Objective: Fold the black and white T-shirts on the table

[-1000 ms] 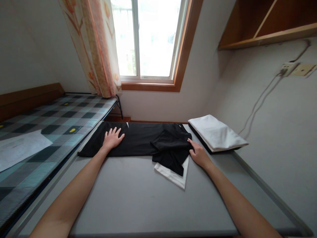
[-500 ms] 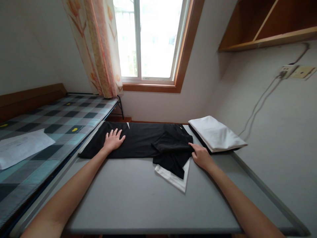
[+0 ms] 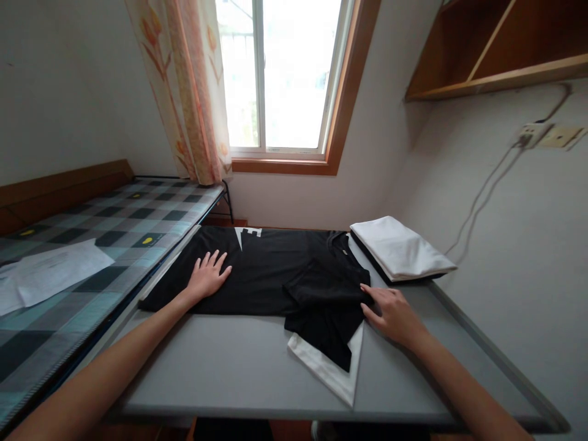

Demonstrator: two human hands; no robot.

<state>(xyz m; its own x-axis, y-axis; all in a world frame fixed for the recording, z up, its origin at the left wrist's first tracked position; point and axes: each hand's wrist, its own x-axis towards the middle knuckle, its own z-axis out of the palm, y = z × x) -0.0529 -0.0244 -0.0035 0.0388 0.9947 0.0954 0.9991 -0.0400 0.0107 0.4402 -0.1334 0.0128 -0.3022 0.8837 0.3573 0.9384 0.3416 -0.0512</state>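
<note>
A black T-shirt (image 3: 261, 275) with white print near its far edge lies folded lengthwise on the grey table. Its black sleeve (image 3: 328, 343) points toward me, over a white triangular piece of cloth (image 3: 324, 373). My left hand (image 3: 207, 275) rests flat on the shirt's left part, fingers spread. At the shirt's right end, by the collar side, my right hand (image 3: 392, 312) touches the edge with its fingertips, thumb held apart from the fingers. Beyond the right hand sits a folded stack with white cloth (image 3: 402, 248) on top of black cloth.
The grey table (image 3: 239, 367) runs along the right wall. On the left is a bed with a checked mattress (image 3: 156, 214) and papers (image 3: 64, 272) on it. A window and curtain (image 3: 202, 92) are ahead; a wooden shelf (image 3: 496, 79) and plugged-in cable hang at right.
The shirt has slid toward me under both hands, and more white print shows at its far edge. My right hand has moved nearer and slightly right, its thumb now apart.
</note>
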